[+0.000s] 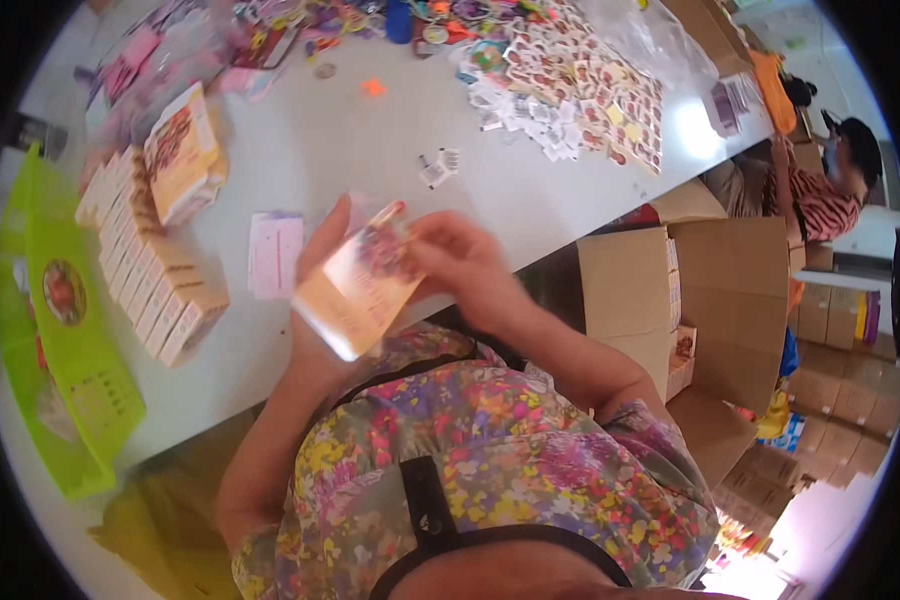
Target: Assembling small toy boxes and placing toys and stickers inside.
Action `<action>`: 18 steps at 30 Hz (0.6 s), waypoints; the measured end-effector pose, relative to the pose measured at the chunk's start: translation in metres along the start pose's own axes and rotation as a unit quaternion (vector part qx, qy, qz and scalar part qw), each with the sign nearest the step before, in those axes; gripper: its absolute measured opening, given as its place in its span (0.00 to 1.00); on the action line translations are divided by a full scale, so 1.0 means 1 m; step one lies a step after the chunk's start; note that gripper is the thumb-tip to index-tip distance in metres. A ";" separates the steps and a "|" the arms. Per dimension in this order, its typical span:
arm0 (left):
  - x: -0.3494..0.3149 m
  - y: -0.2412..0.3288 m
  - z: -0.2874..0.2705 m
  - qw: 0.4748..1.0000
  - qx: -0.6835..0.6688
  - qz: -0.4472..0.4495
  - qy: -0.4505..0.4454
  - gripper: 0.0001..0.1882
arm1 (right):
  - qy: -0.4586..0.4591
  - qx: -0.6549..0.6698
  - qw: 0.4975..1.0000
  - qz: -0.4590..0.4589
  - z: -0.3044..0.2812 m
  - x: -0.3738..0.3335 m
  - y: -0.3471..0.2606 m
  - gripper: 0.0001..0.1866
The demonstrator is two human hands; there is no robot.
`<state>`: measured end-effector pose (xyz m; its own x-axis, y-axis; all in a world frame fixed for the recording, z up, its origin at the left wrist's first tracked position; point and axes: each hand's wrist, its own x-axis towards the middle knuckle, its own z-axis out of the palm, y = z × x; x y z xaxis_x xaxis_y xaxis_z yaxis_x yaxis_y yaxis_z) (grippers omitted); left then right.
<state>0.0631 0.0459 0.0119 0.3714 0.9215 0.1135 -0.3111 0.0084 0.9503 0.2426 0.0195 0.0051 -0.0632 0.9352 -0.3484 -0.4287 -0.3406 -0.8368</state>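
A small yellow-orange carton (355, 300) with a printed picture is held in front of my body, tilted, over the near edge of the table. My left hand (322, 240) grips it from the left and beneath, thumb up along its far side; the other fingers are hidden behind it. At its upper right end, the bent fingers of my right hand (462, 262) close on the carton's edge. Beside my left hand lies a stack of pale pink cards (275, 255). A few small white labels (439, 167) lie farther out on the table.
At left, a row of similar cartons (155, 285) stands with more cartons (182, 165) on top, beside a lime-green basket (45, 300). Sticker sheets (610, 85) and trinkets (440, 30) cover the far side. An open cardboard box (735, 300) and another person (815, 195) are at right.
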 end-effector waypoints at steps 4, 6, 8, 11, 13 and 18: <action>0.017 -0.005 0.001 0.998 0.033 0.050 0.026 0.45 | -0.002 -0.279 0.952 -0.124 -0.026 0.029 -0.026 0.09; 0.022 -0.003 0.001 0.999 -0.039 0.008 0.037 0.51 | 0.132 -0.476 0.816 -0.302 -0.078 0.063 -0.047 0.09; 0.024 -0.013 -0.003 0.999 0.003 0.004 0.043 0.49 | 0.196 -0.493 0.780 -0.334 -0.106 0.089 -0.063 0.08; 0.027 -0.016 -0.001 0.998 0.042 0.010 0.037 0.47 | 0.243 -0.599 0.680 -0.346 -0.118 0.112 -0.073 0.09; 0.031 -0.017 0.001 0.997 0.078 0.001 0.026 0.46 | 0.231 -0.666 0.606 -0.369 -0.125 0.126 -0.071 0.10; 0.040 -0.008 0.001 0.993 0.118 -0.007 0.024 0.43 | 0.219 -0.546 0.760 -0.275 -0.145 0.137 -0.079 0.07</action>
<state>0.0816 0.0825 0.0094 0.3295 0.9397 0.0917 -0.0900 -0.0654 0.9938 0.3984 0.1605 -0.0376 0.2643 0.9244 0.2749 0.7371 -0.0098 -0.6757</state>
